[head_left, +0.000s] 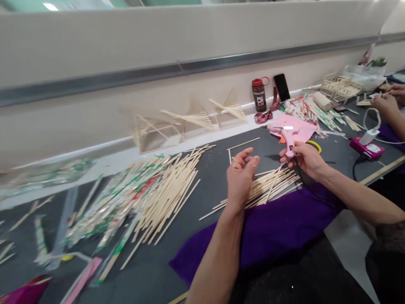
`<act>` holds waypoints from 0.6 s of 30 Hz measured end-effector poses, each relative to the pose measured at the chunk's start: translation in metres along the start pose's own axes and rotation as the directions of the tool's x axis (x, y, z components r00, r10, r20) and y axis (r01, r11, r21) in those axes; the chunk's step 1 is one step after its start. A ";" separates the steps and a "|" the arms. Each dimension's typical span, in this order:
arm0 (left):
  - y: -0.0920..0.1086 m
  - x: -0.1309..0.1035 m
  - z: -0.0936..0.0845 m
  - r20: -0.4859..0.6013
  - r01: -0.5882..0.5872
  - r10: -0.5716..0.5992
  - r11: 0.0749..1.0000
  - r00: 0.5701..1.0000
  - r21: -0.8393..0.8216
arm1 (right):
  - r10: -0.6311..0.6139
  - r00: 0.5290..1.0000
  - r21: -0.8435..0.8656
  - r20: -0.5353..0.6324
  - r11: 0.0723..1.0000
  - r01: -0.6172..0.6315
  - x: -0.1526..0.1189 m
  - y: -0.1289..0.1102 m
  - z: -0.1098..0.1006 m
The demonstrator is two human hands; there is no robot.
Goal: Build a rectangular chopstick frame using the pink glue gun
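Note:
My right hand (310, 161) holds a pink glue gun (289, 137) by the lower end of its handle, nozzle pointing left. The gun is above the table, in front of a pink sheet (305, 131). My left hand (239, 177) is raised with its fingers curled toward the thumb; whatever they may hold is too small to make out. Just beyond it, two thin wooden sticks (243, 143) lie in an L shape on the dark table. Under and between my hands is a loose pile of wooden sticks (274, 183), partly hidden by my left hand.
More bare sticks (172, 194) and wrapped chopsticks (120, 198) spread to the left. Stick frames (190, 120) lean along the wall. A bottle (259, 95), a phone (281, 87) and a magenta power strip (367, 148) are to the right, near another person's hands (387, 103). Purple cloth (281, 228) covers the front edge.

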State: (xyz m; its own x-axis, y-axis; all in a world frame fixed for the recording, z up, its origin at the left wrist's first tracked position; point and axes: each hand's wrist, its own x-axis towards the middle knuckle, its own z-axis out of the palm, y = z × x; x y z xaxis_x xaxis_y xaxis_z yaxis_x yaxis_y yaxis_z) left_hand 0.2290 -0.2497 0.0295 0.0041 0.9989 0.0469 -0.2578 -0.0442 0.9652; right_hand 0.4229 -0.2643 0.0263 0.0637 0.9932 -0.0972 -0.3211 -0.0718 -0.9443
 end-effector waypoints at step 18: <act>-0.002 0.012 -0.007 0.034 0.038 -0.034 0.992 0.999 -0.124 | 0.216 0.933 -0.011 -0.286 0.973 -0.229 0.049 -0.014 -0.055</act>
State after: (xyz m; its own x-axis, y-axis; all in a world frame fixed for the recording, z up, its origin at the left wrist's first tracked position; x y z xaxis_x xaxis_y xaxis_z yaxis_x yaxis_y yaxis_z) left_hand 0.2229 -0.2380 0.0264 0.0456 0.9987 0.0224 -0.3753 -0.0036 0.9269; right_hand 0.4830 -0.2199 0.0178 0.2607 0.8855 -0.3847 -0.3170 -0.2979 -0.9004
